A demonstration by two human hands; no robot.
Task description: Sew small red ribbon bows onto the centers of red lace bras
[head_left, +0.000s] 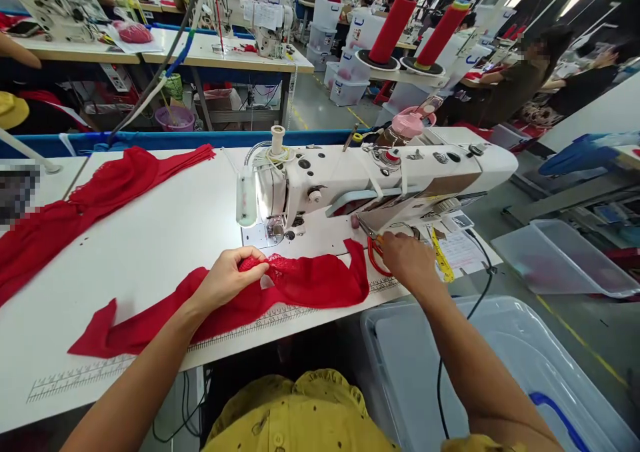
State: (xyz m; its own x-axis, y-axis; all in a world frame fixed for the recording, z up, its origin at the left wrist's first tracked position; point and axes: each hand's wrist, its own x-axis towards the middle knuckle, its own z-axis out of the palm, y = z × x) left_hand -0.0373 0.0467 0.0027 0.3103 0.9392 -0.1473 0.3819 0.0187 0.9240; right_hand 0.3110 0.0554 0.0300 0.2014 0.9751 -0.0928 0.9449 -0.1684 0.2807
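Note:
My left hand (231, 280) pinches the lace edge of a red fabric piece (320, 280), with thumb and fingers together. This long strip lies along the front of the white sewing table (165, 239), its right end curling upward. My right hand (411, 260) is beyond that end, its fingers closed at red-handled scissors (373, 255) beneath the sewing machine arm. The scissors' metal blades point left and away from me; my fingers partly hide the handles. The white sewing machine (340, 179) stands just behind the fabric, its needle area ahead of my left hand.
More red fabric (125, 182) lies at the table's left. Right of my right hand are a yellow measuring tape (443, 259) and papers (465, 252). A lidded plastic bin (500, 359) stands below the table's right end. Red thread cones (393, 29) rise behind the machine.

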